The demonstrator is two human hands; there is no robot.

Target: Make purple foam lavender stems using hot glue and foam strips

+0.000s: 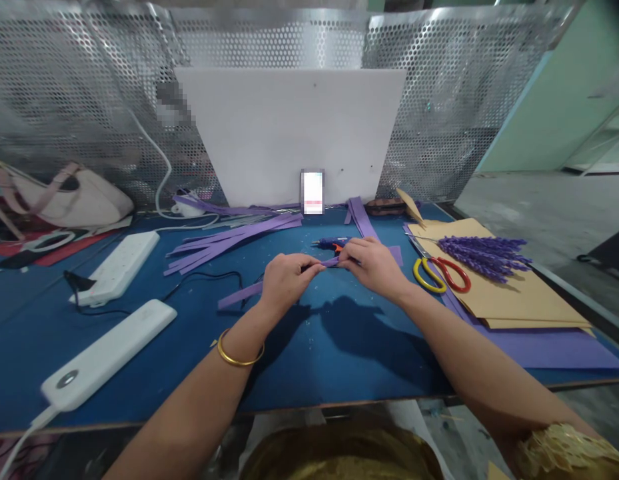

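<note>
Two bare forearms (189, 393) reach in lowest, one gold bangle (239, 360) circling the left wrist. Beneath spreads one broad blue tabletop (309, 377); behind stands one white rectangular board (289, 133). On the right, stacked tan paper sheets (529, 303) overlap purple paper (549, 350). Leftward lie one pile of purple paper strips (239, 241), too overlapped to count, one smooth, long white plastic block (119, 347) and one white power strip (122, 263). One bunch of purple flower sprigs (484, 257) rests on the tan paper, near one pair of scissors (427, 257) with one yellow and one red loop. One blue-and-orange glue gun (333, 242) lies just beyond the hands. Smallest, one narrow purple paper strip (330, 263) spans mid-table between them: the left hand (289, 277) pinches it between thumb and forefinger; the right hand (366, 263) grips it with bent, closed fingers.
</note>
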